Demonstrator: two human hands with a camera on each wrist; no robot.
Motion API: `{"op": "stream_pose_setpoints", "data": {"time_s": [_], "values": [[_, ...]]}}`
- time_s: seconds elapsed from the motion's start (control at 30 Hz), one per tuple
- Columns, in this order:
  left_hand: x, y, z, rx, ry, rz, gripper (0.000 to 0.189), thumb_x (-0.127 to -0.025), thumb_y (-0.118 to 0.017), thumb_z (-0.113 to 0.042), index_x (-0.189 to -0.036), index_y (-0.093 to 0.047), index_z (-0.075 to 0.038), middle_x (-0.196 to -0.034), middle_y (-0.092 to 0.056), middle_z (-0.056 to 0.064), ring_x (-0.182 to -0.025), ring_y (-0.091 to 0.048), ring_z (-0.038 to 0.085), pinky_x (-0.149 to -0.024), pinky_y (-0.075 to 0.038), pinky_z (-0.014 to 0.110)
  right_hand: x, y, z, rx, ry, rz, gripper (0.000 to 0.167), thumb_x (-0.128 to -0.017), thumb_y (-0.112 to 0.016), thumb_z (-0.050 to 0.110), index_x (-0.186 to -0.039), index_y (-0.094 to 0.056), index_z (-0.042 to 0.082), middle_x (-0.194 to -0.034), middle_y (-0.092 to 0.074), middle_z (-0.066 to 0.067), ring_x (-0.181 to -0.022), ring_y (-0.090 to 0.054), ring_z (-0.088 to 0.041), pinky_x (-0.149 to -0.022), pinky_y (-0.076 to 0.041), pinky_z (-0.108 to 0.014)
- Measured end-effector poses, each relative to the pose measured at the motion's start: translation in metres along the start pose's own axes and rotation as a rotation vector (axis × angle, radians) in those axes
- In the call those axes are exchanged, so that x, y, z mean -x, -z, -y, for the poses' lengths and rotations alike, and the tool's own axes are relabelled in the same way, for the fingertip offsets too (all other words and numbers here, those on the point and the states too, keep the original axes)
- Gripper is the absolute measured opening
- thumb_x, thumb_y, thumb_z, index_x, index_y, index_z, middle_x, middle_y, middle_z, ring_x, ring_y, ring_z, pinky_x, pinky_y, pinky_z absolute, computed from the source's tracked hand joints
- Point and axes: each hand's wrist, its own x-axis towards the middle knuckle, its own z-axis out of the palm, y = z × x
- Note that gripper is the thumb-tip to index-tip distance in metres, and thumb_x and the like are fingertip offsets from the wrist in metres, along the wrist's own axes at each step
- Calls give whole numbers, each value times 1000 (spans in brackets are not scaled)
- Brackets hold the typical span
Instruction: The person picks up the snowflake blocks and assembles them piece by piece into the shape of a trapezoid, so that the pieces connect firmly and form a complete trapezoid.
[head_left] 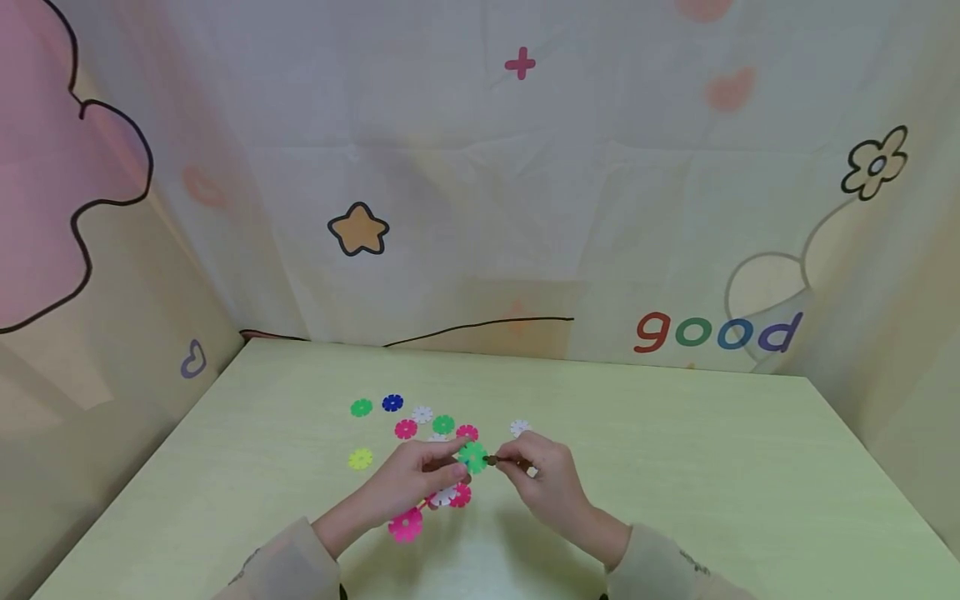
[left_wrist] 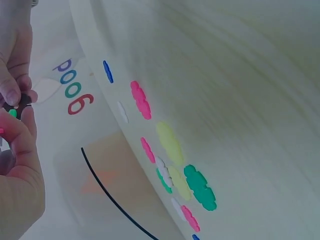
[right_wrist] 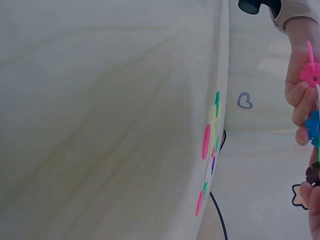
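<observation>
My left hand [head_left: 416, 475] grips a joined string of notched plastic flower discs. Its pink disc [head_left: 406, 525] hangs below the palm, and a green disc [head_left: 472, 457] stands out between thumb and forefinger. The right wrist view shows a blue disc [right_wrist: 313, 127] in the same string, beside the left fingers. My right hand [head_left: 547, 475] pinches a dark brown or black disc [head_left: 491, 460] edge-on, right at the green disc's rim. In the left wrist view, this dark disc [left_wrist: 24, 99] sits between the fingertips of both hands.
Loose discs lie on the pale green table [head_left: 675, 483], mostly left of and beyond the hands: a yellow disc [head_left: 360, 459], a blue disc [head_left: 392, 403], a green disc [head_left: 362, 407] and several others. One white disc [head_left: 520, 427] lies beyond the right hand. A printed curtain [head_left: 465, 183] hangs behind.
</observation>
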Motion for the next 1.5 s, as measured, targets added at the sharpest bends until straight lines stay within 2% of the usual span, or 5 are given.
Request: {"op": "stream_pose_setpoints", "data": {"time_s": [0.4, 0.7, 0.93, 1.2, 1.5], "values": [[0, -4, -2, 45, -3, 44, 51, -87, -55, -26, -131, -41, -3, -92, -65, 19, -53, -45, 8, -47, -40, 17, 9, -3, -11, 55, 153, -59, 22, -58, -70, -17, -71, -61, -1, -63, -57, -5, -52, -50, -8, -51, -41, -8], [0, -2, -4, -31, -24, 66, 45, -88, -53, -29, -128, -45, -10, -95, -63, 12, -82, -58, 20, -65, -46, 20, -1, 5, -8, 73, 180, 56, 13, -69, -70, -5, -78, -64, 3, -68, -60, -2, -58, -53, -6, -56, -44, -8], [-5, -9, -6, -79, -50, 85, 30, -90, -51, -25, -116, -52, -10, -82, -59, 16, -68, -54, 12, -64, -45, 22, -3, 6, -11, 68, 216, 126, 4, -80, -64, 6, -77, -64, 4, -72, -60, 0, -63, -56, -6, -61, -46, -8], [-9, -13, 6, -88, -34, 93, 22, -90, -51, -27, -104, -57, -12, -86, -63, 11, -69, -52, 11, -62, -45, 22, 0, 11, -15, 104, 198, 214, 13, -71, -69, -1, -80, -63, 5, -78, -58, -1, -67, -57, -9, -61, -47, -12], [-4, -3, 14, -161, 3, 62, 29, -87, -54, -32, -107, -58, -11, -80, -60, 9, -68, -51, 12, -60, -45, 24, -1, 39, -39, 229, -248, 522, 24, -73, -71, 11, -96, -64, 8, -95, -58, -4, -79, -59, -19, -63, -49, -22]]}}
